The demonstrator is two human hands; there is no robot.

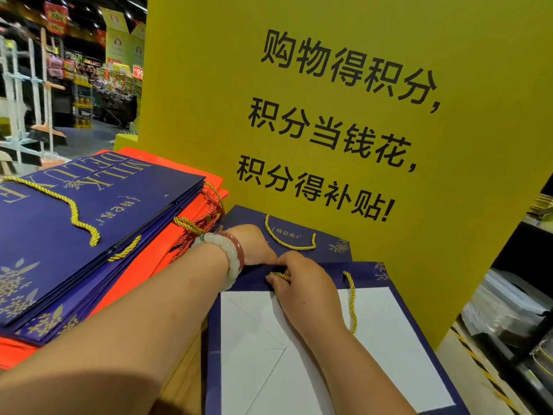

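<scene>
A flat navy paper gift bag (404, 339) with a white inner panel lies in front of me. Its gold rope handle (352, 301) runs down the right side. My right hand (302, 283) pinches the left end of that rope at the bag's top edge. My left hand (254, 244), with white and red bracelets on the wrist, reaches to the same spot; its fingers are hidden behind the right hand and the bag's fold. A second navy bag (299, 232) with its own gold handle lies flat just beyond.
To the left sits a tall stack of flat navy bags (74, 223) on top of orange ones (167, 253). A large yellow sign board (359, 85) with black characters stands directly behind. Store shelves show at far left, a dark shelf unit (517, 310) at right.
</scene>
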